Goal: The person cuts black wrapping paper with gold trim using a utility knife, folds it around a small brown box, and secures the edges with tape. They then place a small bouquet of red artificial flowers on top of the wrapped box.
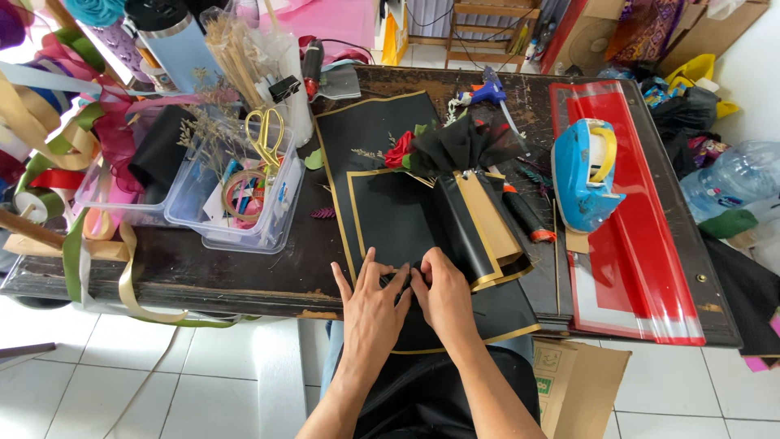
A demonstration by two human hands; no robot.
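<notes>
Down at the bottom middle of the frame, both hands are side by side on a sheet of black wrapping paper (382,215) with a gold edge. The left hand (372,309) lies flat with fingers spread a bit, tips pressing the paper. The right hand (443,294) is right next to it, almost touching, fingers bent and bunched close; looks like they're pinching a fold of the black paper, though I can't quite tell how tight. The sheet hangs over the near edge of the dark wooden table (203,268) toward the person's lap.

Just above the hands, middle of the frame, sits a small bouquet (455,150) already wrapped in black and gold paper, with a red rose (400,151) poking out on its left side. It's lying on the same sheet, stem end pointing toward the hands.

To the right there's a black spool of thread or tape with an orange end (526,215), then a blue tape dispenser (585,172) sitting on a long red plastic sheet (650,268).

Left of centre are two clear plastic tubs (236,203) with yellow-handled scissors (264,134) and dried sprigs. Ribbons (73,154) in all colours pile up at the far left edge.

Farther back, upper middle, a blue glue gun (486,91) lies on the table, and a light blue flask (175,41) stands in the upper left.
</notes>
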